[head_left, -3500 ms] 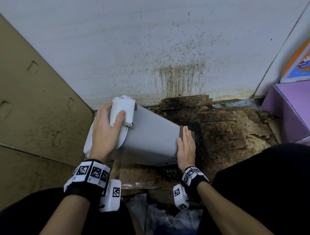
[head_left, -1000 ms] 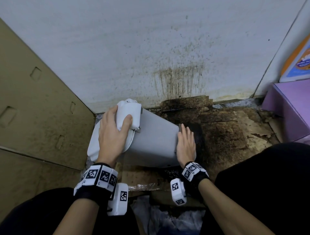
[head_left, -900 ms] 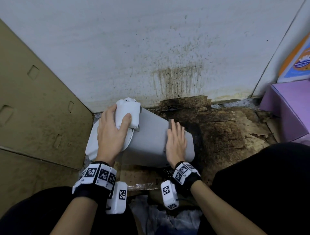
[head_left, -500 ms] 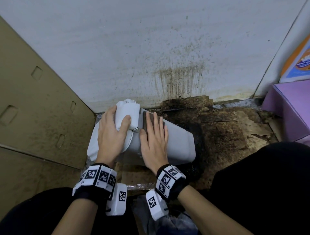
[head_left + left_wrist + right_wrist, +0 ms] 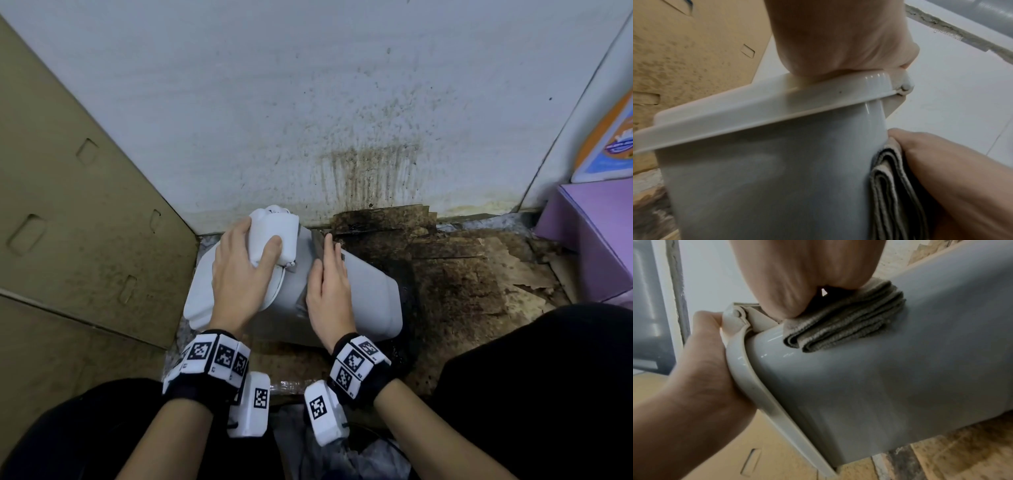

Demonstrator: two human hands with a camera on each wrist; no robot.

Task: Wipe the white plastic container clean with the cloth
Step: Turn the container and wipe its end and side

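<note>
The white plastic container (image 5: pixel 371 296) lies on its side on the floor, lid end to the left. My left hand (image 5: pixel 239 274) grips the white hinge block (image 5: pixel 277 228) at the lid's top, thumb curled over it. My right hand (image 5: pixel 329 287) lies flat on the container's side just right of the lid rim, fingers straight. It presses a folded grey cloth (image 5: pixel 849 324) against the wall of the container (image 5: pixel 879 378). A strip of the cloth (image 5: pixel 317 245) shows past the fingertips. In the left wrist view the cloth (image 5: pixel 888 178) sits between my right hand (image 5: pixel 941 162) and the container (image 5: pixel 766 170).
A stained white wall (image 5: pixel 342 102) stands right behind the container. A brown cardboard sheet (image 5: pixel 68 222) closes the left side. Dirty, dark-stained cardboard (image 5: pixel 462 274) covers the floor to the right, and a purple box (image 5: pixel 599 233) stands at far right. A plastic bag (image 5: pixel 359 459) lies between my knees.
My right hand has slid the cloth leftward along the container's side, from the base end to just beside the lid rim. The left hand has kept its grip.
</note>
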